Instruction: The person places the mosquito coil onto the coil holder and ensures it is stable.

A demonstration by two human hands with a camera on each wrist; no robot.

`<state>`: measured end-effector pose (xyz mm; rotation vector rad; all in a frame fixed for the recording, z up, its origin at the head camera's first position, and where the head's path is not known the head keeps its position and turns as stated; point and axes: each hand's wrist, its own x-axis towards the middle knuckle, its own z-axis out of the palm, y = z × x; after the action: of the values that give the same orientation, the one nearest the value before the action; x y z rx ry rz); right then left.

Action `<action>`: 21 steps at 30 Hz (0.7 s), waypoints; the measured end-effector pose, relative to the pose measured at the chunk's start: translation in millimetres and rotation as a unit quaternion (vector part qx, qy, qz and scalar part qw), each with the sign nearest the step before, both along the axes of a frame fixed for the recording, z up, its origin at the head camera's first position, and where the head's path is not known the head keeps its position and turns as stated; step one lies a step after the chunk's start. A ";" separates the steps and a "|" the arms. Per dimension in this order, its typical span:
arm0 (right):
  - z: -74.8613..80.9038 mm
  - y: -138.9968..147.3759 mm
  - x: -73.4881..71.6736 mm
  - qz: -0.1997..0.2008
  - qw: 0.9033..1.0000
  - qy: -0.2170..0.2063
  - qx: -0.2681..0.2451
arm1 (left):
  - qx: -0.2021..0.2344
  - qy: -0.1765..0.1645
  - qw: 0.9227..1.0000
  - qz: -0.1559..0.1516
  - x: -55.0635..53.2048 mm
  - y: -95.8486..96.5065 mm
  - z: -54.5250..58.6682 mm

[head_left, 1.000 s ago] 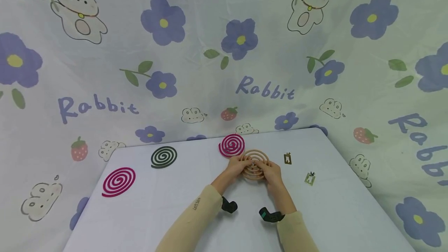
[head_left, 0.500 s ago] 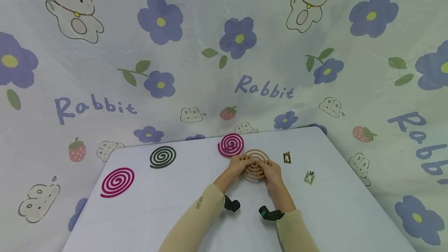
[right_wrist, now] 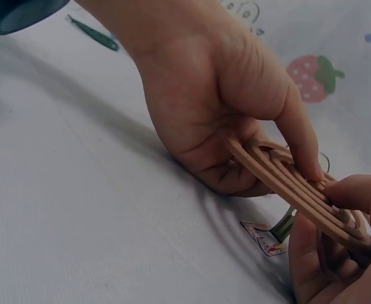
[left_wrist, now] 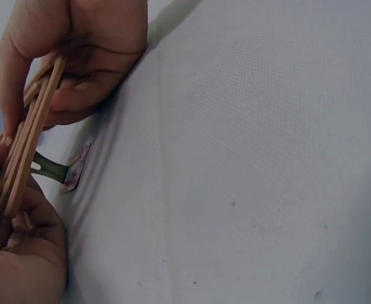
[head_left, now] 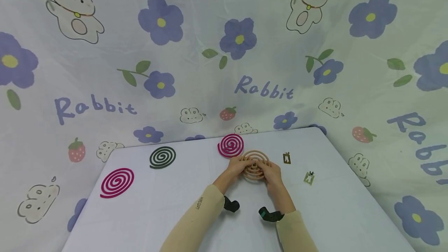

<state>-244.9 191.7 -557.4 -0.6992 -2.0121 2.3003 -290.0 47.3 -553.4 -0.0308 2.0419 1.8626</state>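
In the head view, my left hand (head_left: 238, 166) and right hand (head_left: 272, 171) grip a tan mosquito coil (head_left: 255, 153) from opposite sides, just above the white table. Both thumbs meet at its centre. The left wrist view has the coil (left_wrist: 38, 136) edge-on and tilted, with fingers curled beneath it. Under its middle, a small metal coil stand (left_wrist: 52, 168) sticks out, ending in a flat square plate. In the right wrist view, the right thumb presses near the centre beside the stand (right_wrist: 283, 225); the stand's upper end is mostly hidden by the thumbs.
A magenta coil (head_left: 231, 135) lies just behind my hands. Further left are a dark green coil (head_left: 162, 147) and another magenta coil (head_left: 117, 169). Two flat metal stands (head_left: 287, 162) lie to the right. A patterned cloth (head_left: 199, 69) hangs behind the white table (head_left: 147, 213).
Both hands keep holding the tan coil at nearly the same spot, thumbs at its centre. The left forearm has shifted slightly right, and the whole head view has moved a little.
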 end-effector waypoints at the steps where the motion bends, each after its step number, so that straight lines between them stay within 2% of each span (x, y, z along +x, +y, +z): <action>1: 0.4 0.0 0.3 0.000 1.000 0.001 0.002 | -0.001 0.000 1.000 -0.001 0.4 0.1 0.5; 6: 0.8 0.9 0.9 0.001 1.000 -0.001 0.006 | 0.000 0.002 1.000 -0.002 1.9 0.4 1.1; 13: 0.2 0.9 3.0 0.004 1.000 -0.010 0.012 | 0.026 -0.006 1.000 0.003 2.7 1.1 -2.3; 21: 0.1 2.1 2.4 0.000 1.000 -0.005 0.004 | 0.000 0.003 1.000 0.006 -0.1 1.9 -3.0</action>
<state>-242.4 193.9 -557.3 -0.7099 -2.0248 2.2920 -290.1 49.2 -556.4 -0.0380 2.0487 1.8726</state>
